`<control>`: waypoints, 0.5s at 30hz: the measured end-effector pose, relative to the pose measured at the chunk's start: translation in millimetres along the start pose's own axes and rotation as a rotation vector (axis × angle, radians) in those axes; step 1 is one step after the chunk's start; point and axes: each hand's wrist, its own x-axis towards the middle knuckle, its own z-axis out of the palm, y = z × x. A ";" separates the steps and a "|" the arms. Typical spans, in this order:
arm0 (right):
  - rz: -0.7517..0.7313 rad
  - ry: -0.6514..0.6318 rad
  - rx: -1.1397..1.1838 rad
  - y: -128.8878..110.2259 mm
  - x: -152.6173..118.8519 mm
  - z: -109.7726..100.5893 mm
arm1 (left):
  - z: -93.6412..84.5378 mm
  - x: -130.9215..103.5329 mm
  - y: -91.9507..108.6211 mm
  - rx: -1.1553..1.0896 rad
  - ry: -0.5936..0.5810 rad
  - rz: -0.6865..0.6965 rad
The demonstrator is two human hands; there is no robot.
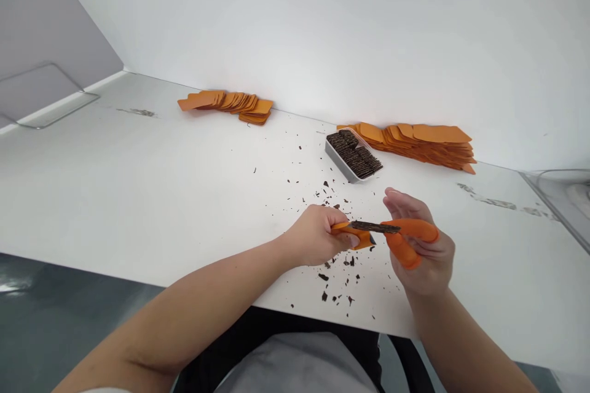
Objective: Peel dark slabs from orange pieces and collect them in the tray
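Observation:
Over the table's front part, my left hand (318, 234) is closed on a small orange paper pouch (364, 241), whose mouth faces right. A thin, dark brown, flaky slab (375, 227) lies across the gap between the pouch and my right hand (426, 252). Orange finger cots (415, 229) cover the thumb and index finger of that hand, and they pinch the slab's right end. Its other fingers are spread. The slab's left end meets the pouch's opening; how far it goes in, I cannot tell.
A clear plastic box (341, 164) of similar dark slabs stands farther back. Beside it lies a long row of orange pouches (428, 141), with a smaller row (225, 101) to the left by the wall. Dark crumbs (324, 296) litter the white table (138, 196). Wire racks flank both ends.

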 end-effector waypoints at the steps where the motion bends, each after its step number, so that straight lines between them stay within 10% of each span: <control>1: -0.002 -0.002 -0.011 0.3 0.1 -0.7 | 0.2 0.3 -1.3 -0.009 0.000 0.002; 15: -0.132 -0.052 -0.117 4.0 3.6 -11.0 | -1.0 -3.4 8.0 0.083 0.059 0.013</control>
